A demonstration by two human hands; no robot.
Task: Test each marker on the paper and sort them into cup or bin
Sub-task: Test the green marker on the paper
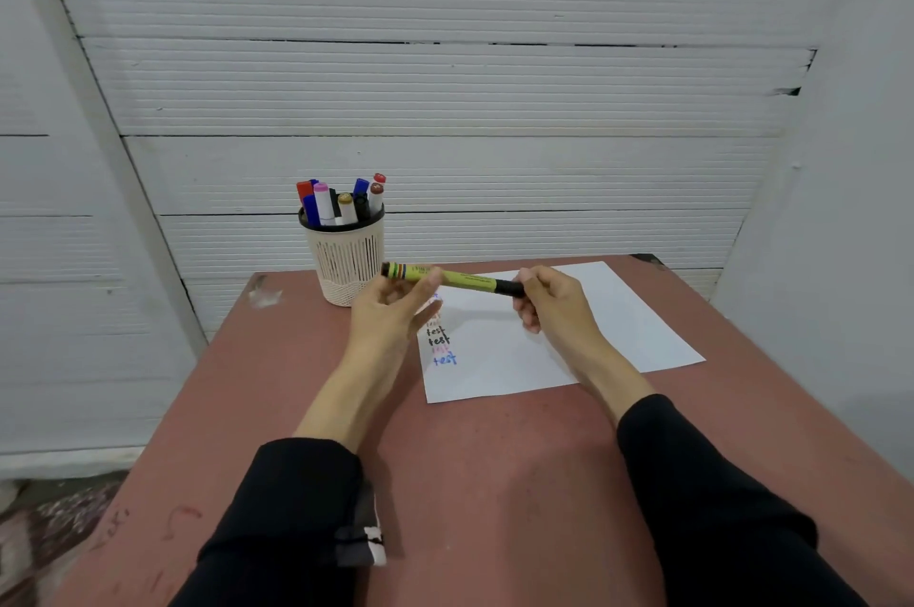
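A yellow-green marker (467,281) with a black cap end is held level above the white paper (598,329). My left hand (390,317) pinches its left, striped end. My right hand (551,302) grips the black cap end. On the paper's left side several small words "test" (440,342) are written in black, pink and blue, partly hidden by my left hand. A beige slotted cup (346,260) holding several markers stands at the table's far left, just behind my left hand.
The reddish-brown table (494,468) ends close behind the cup and paper, at a white ribbed wall. A white scuff (267,296) marks the far left corner. No bin is in view. The floor shows at the lower left.
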